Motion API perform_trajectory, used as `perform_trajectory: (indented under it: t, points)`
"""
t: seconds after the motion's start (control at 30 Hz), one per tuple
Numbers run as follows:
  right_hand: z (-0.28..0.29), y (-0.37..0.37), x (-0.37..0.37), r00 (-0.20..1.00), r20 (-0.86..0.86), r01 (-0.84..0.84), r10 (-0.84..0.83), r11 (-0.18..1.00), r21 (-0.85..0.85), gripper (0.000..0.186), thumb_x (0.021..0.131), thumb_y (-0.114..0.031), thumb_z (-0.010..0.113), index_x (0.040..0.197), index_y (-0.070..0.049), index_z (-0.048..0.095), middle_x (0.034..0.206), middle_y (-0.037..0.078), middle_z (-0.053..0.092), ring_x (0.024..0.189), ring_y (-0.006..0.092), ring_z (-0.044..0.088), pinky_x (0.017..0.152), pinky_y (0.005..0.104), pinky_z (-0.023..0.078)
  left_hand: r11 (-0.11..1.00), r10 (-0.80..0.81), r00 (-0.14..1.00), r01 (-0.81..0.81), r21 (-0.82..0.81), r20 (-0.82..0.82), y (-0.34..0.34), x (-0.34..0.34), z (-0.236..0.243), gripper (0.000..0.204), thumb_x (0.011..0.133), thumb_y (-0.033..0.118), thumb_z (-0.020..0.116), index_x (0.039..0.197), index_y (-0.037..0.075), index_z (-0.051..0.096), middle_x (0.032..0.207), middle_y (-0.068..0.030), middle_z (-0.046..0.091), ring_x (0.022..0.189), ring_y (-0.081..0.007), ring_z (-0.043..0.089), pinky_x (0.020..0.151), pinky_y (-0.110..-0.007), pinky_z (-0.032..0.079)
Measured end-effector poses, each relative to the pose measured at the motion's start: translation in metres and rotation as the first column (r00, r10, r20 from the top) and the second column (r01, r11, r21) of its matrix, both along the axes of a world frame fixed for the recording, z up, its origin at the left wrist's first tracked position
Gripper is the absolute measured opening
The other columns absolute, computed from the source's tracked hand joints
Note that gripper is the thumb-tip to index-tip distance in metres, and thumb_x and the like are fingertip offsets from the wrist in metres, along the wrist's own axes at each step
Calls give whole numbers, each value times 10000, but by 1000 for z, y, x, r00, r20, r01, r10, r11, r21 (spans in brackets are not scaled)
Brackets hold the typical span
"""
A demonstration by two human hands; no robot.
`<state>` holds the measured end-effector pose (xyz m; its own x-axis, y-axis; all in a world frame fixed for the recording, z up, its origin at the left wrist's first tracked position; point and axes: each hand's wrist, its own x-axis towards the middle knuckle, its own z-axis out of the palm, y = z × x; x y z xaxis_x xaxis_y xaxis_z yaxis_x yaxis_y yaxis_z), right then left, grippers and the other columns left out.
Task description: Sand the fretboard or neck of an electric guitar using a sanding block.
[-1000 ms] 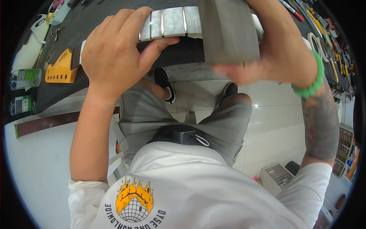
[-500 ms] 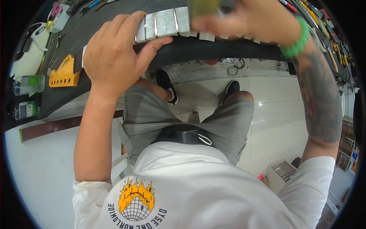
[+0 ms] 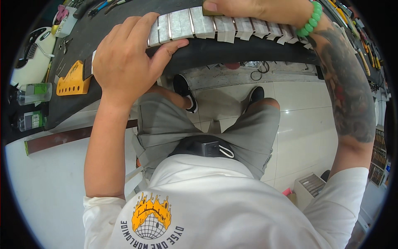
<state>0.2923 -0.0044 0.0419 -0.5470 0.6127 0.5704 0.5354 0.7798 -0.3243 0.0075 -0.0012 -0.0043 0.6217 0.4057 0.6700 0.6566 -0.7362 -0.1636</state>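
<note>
A guitar neck (image 3: pixel 179 24) lies across the near edge of the bench, pale tape covering the fingerboard between its bare metal frets. Its yellow headstock (image 3: pixel 74 80) points left. My left hand (image 3: pixel 123 62) is closed round the neck near the headstock end, thumb along the near side and fingers over the top. Farther right, my right hand (image 3: pixel 253 9) grips an olive-brown block (image 3: pixel 212 12) against the far part of the fingerboard. Most of that block is hidden by the hand and the picture's edge. Loose tape ends hang from the neck's near side.
Clear containers with green labels (image 3: pixel 34 93) stand at the left, near a white device (image 3: pixel 35 54). Pliers (image 3: pixel 99 7) lie at the back left. Many hand tools (image 3: pixel 365 50) line the right side. A box of flat items (image 3: pixel 309 186) sits on the floor at right.
My right hand has moved away from me, and its block, blurred and larger before, now sits lower on the frets. More taped fingerboard shows. My left hand keeps its grip.
</note>
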Motion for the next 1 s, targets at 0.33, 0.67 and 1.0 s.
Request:
perform_trajectory:
  t: [0.33, 0.67, 1.0]
  points:
    - [-3, -15, -11, 968, 97, -248, 229, 920, 304, 1067, 683, -319, 910, 1544, -8, 362, 1418, 220, 497, 1336, 364, 488, 1085, 470, 468, 1000, 30, 1000, -30, 3, -10, -1, -7, 2, 501, 813, 467, 826, 1119, 83, 726, 968, -35, 719, 801, -243, 677, 679, -330, 516]
    - [11, -45, -14, 964, 174, -232, 198, 952, 202, 1047, 714, -302, 898, 1549, 3, 345, 1425, 227, 471, 1298, 337, 520, 1049, 434, 500, 1000, 5, 1000, -5, 23, -20, 0, -7, 5, 502, 817, 481, 821, 1114, 87, 728, 970, -25, 719, 801, -231, 679, 682, -319, 516]
    - [6, -29, -6, 984, 160, -89, 74, 992, 91, 1070, 716, -310, 910, 1561, -1, 330, 1459, 237, 458, 1318, 351, 524, 1093, 462, 472, 999, 37, 999, -37, -4, -17, 1, -7, 1, 481, 808, 436, 827, 1129, 92, 724, 981, -23, 720, 815, -238, 680, 683, -331, 516]
